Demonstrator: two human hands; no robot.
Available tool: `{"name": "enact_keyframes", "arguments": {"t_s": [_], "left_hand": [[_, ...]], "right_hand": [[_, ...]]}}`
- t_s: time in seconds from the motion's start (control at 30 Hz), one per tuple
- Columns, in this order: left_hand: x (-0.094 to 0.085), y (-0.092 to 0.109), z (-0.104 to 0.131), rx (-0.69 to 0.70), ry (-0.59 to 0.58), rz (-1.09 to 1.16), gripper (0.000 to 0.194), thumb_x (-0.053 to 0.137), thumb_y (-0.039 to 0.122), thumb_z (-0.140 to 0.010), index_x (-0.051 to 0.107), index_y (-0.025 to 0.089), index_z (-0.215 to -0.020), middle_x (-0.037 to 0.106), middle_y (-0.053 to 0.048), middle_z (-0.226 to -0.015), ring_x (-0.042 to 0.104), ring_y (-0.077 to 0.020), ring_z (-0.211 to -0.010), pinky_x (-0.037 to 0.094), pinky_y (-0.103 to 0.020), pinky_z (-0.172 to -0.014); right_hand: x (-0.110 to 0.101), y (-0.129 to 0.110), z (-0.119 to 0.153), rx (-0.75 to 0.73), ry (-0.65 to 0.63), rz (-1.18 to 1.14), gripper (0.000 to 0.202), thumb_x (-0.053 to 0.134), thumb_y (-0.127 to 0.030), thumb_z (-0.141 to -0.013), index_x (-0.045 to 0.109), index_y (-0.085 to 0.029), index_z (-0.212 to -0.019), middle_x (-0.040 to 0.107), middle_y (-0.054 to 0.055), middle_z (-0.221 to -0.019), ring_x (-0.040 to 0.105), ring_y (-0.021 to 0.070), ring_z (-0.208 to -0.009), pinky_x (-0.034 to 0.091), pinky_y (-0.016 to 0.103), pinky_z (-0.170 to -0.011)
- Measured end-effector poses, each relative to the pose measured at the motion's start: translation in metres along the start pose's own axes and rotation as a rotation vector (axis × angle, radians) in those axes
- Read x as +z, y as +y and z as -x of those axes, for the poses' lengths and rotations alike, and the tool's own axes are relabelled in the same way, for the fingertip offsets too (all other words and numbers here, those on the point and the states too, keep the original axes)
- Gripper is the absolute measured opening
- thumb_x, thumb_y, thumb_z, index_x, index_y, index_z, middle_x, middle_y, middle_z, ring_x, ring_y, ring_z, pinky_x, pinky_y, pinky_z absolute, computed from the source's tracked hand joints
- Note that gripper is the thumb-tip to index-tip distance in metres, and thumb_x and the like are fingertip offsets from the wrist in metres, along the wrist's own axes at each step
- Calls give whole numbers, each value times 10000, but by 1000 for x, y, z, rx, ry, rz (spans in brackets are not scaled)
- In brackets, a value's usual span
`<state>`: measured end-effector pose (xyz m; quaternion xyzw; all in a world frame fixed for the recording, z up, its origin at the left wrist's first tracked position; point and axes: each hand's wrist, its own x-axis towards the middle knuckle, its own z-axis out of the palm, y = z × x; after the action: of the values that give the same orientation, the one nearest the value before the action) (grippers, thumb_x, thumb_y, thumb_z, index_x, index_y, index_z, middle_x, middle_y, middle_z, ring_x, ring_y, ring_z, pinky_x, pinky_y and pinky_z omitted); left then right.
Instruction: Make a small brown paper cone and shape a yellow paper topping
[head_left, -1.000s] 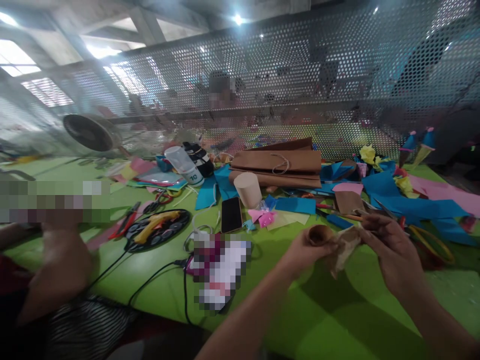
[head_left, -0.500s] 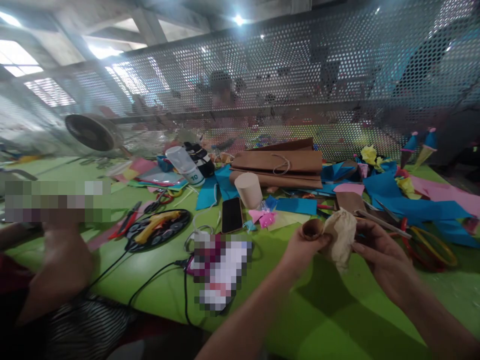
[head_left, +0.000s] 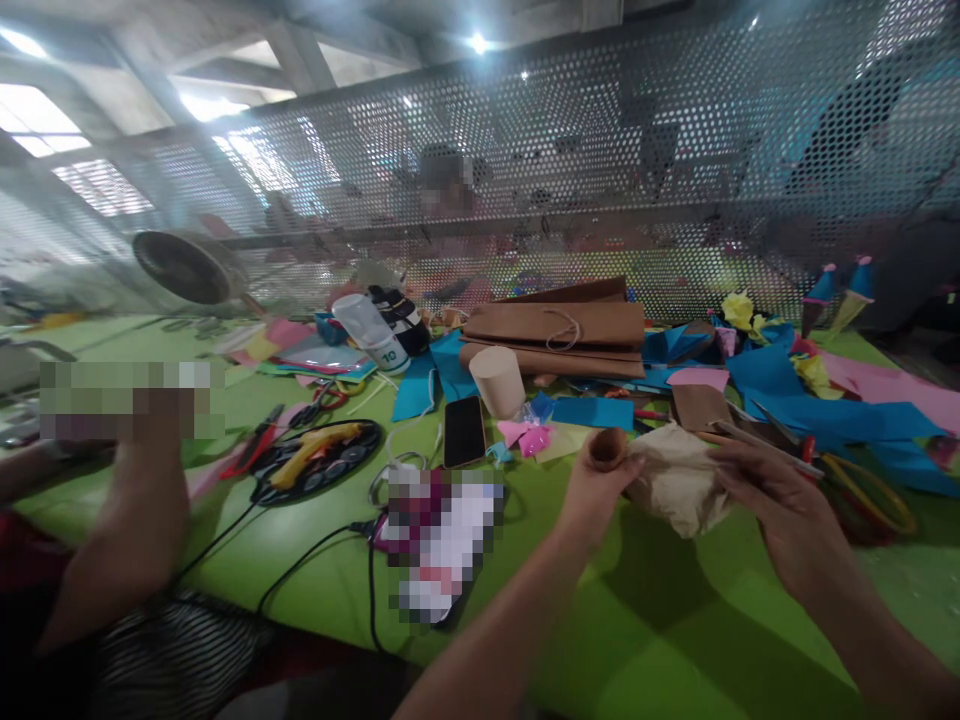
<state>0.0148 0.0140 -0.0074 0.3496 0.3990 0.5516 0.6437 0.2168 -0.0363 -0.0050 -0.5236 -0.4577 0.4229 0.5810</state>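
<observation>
My left hand [head_left: 596, 490] is closed around a rolled brown paper cone [head_left: 607, 449], its round opening tipped up towards me. The thumb of that hand also pinches one edge of a crumpled cream paper sheet [head_left: 684, 482]. At the sheet's other side, my right hand [head_left: 776, 505] grips it between thumb and fingers. The cream paper spans the gap between both hands, held above the green table [head_left: 660, 650]. Scissors with red and yellow handles [head_left: 862, 495] lie just beyond my right hand.
Behind my hands are a cream paper roll [head_left: 497, 382], a black phone [head_left: 464, 432], folded brown paper [head_left: 555, 335] and blue paper [head_left: 817, 395]. A glue gun [head_left: 315, 453] rests on a black tray at left, with cables nearby. A co-worker's arm [head_left: 127, 520] reaches in from the left.
The cream paper has been spread wider between my hands. My left hand has shifted slightly left with the cone, and my right hand slightly right. The co-worker's arm has moved right.
</observation>
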Motion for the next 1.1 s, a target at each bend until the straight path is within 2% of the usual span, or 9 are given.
{"name": "enact_keyframes", "arguments": {"t_s": [0.2,0.33,0.43,0.53,0.7,0.77,0.9,1.0,1.1], "left_hand": [[-5,19,0,99,-239,-140,591,942,282,-621,759,249,-1182,651,15,-853,550,-121,-752,436,-223,-709],[-8,26,4,83,-481,-303,376,898,280,-679,808,189,-1032,713,-48,-888,588,-160,-778,439,-259,-737],[-8,22,3,144,-377,-409,174,847,261,-711,779,165,-840,711,-61,-848,593,-177,-772,440,-270,-715],[-8,15,-1,142,-255,-325,192,859,229,-649,724,163,-767,691,-39,-801,596,-178,-782,460,-281,-752],[-8,11,-8,72,-199,-231,233,856,261,-649,667,159,-740,642,-14,-745,557,-142,-729,457,-270,-729],[-8,13,-8,133,-122,-234,235,850,271,-669,672,166,-781,635,-2,-748,550,-131,-714,466,-264,-723],[-5,18,-4,298,51,-213,314,870,295,-672,701,188,-915,688,-9,-855,613,-146,-795,505,-277,-792],[2,17,5,181,-76,-207,370,899,370,-670,733,179,-939,732,-50,-901,664,-183,-835,523,-305,-796],[11,13,14,41,-301,-160,528,942,410,-623,769,167,-1058,763,-95,-1004,691,-241,-953,535,-336,-847]], "right_hand": [[-9,-2,-5,23,-54,184,415,883,-511,-711,793,-336,-1077,715,58,-1313,626,384,-1207,549,525,-947],[-17,-4,-10,-151,-68,355,332,821,-476,-790,790,-385,-1107,698,28,-1346,550,380,-1332,399,582,-1129],[-18,-7,-10,-280,-56,485,182,750,-488,-856,815,-365,-972,736,59,-1157,596,390,-1245,391,600,-1102],[-14,-11,-6,-317,-57,460,180,764,-509,-855,783,-334,-823,703,69,-1151,575,384,-1252,403,558,-1080],[-6,-10,2,-18,-157,79,233,788,-524,-845,713,-306,-878,719,31,-948,661,267,-898,515,374,-760],[-5,-9,3,5,-103,54,242,775,-527,-856,696,-305,-908,698,13,-864,641,240,-808,494,343,-691],[-5,-12,6,-208,186,293,239,743,-519,-877,691,-298,-951,726,26,-1052,653,289,-1054,509,371,-843],[-4,-10,9,-320,256,421,256,719,-521,-888,686,-286,-984,736,43,-1113,660,305,-1093,502,406,-899],[0,-4,11,-297,65,431,235,702,-503,-912,693,-287,-1004,741,37,-1067,688,279,-991,523,390,-837]]}}
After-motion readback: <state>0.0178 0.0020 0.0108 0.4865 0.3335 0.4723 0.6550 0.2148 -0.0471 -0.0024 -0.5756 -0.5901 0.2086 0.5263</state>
